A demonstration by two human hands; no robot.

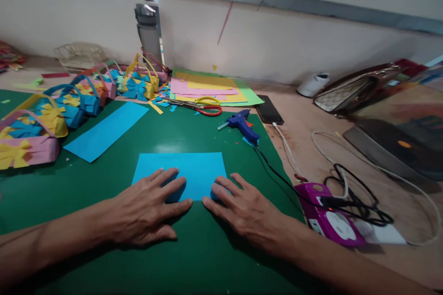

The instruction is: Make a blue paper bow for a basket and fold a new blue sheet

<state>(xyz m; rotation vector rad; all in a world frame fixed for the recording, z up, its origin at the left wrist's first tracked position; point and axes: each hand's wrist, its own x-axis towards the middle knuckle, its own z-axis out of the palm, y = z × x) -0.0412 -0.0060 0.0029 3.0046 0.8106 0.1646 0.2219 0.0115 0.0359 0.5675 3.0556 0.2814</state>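
A blue sheet of paper point(194, 166) lies flat on the green tabletop point(166, 262) in front of me. My left hand point(148, 207) rests over its left part with fingers spread, the thumb on the green surface. At the sheet's lower right corner, my right hand point(242, 203) lies with its fingers apart and the fingertips on the paper. Neither hand grips anything. Beyond my left hand, a second blue paper strip point(109, 131) lies at a slant. A blue glue gun point(242, 124) lies beyond my right hand.
Small paper baskets point(31, 150) with bows line the left side. Scissors point(209, 109) lie before stacked coloured paper point(207, 86). A phone point(269, 109), a purple power strip point(328, 216) and tangled cables are at right. A grey bottle point(148, 32) stands by the wall.
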